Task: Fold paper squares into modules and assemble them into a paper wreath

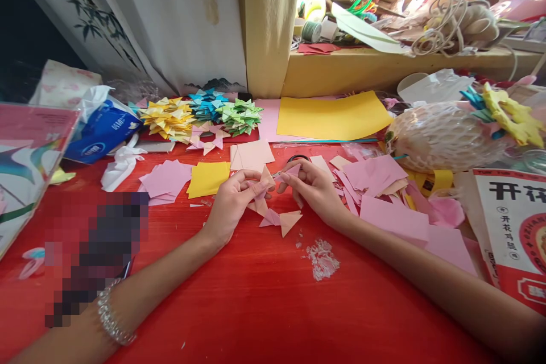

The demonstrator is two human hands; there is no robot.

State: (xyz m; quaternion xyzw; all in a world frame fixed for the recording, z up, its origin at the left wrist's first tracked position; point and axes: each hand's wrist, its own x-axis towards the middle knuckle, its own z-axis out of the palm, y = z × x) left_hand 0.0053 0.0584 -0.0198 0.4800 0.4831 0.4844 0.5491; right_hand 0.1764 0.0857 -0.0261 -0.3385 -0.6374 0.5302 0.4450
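Observation:
My left hand (236, 199) pinches a partly joined ring of folded paper (291, 222), with pink and peach pointed pieces hanging below the fingers. Close beside it, my right hand (313, 185) is closed on a pink folded paper piece (293, 170), whose tip points toward the ring. Whether the two touch is too small to tell. Behind the right fingers shows the dark handle of what looks like scissors (298, 157). Yellow square papers (209, 179) and peach square papers (251, 153) lie just beyond my left hand.
Finished folded-paper rings in yellow (168, 118), blue (209, 105) and green (239, 118) stand at the back. Pink sheets (392, 216) spread under my right forearm. Clear scraps (323, 259) lie on the red table (239, 307). A blue tissue pack (102, 128) sits left.

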